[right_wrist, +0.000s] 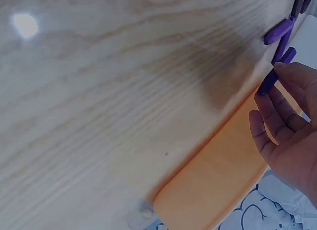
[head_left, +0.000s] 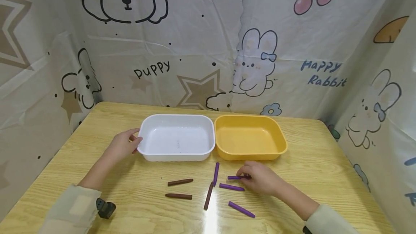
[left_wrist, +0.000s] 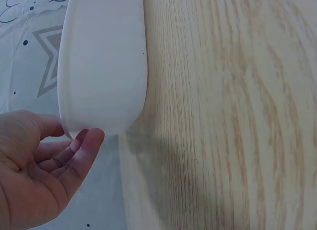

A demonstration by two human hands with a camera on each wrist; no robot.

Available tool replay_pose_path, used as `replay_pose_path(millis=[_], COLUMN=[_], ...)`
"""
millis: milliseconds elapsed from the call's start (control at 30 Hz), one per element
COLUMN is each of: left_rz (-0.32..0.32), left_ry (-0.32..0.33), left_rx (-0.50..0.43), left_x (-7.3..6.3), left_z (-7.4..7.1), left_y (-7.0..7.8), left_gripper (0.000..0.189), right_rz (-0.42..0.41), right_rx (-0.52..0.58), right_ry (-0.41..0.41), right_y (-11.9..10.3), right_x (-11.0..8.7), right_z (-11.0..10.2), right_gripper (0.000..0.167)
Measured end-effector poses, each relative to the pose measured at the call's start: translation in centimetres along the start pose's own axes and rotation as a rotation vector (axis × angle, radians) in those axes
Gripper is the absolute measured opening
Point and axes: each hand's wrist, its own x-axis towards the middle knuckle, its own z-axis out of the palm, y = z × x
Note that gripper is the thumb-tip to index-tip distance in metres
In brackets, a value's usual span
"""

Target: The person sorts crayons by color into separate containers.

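Note:
My left hand (head_left: 122, 143) is at the left end of a white plastic bin (head_left: 177, 157). In the left wrist view its fingers (left_wrist: 91, 146) and thumb pinch the rim at the bin's corner. Just in front of a yellow bin (head_left: 250, 156), my right hand (head_left: 261, 178) pinches a purple crayon (right_wrist: 270, 81) between thumb and fingertips. Close by on the table lie three more purple crayons (head_left: 232, 187). Three brown crayons (head_left: 180, 182) lie farther left, one of them nearly end to end with a purple crayon (head_left: 216, 173). Both bins show bare floors.
The two bins stand side by side toward the back of the wood-grain table (head_left: 130, 216). A printed cloth (head_left: 195, 46) hangs behind the table and along both sides. A dark wrist camera (head_left: 105, 208) sits at the left sleeve.

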Motion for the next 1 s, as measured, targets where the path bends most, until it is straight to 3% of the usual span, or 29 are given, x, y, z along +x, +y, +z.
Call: replay_pose_path(millis=[533,1000], left_rz=[0.009,-0.022], left_ry=[0.0,-0.005], left_rx=[-0.035,-0.052], left_x=[-0.2,-0.3], left_z=[0.1,0.3], left_y=[-0.1,0.0], left_gripper=[0.051,0.052], right_rz=[0.004,-0.013], right_rx=[0.012,-0.06], right_ry=[0.005,0.049], right_y=[-1.3,-2.0], right_x=[2.1,4.7], right_z=[-2.6,-4.5], right_gripper=[0.011,0.012])
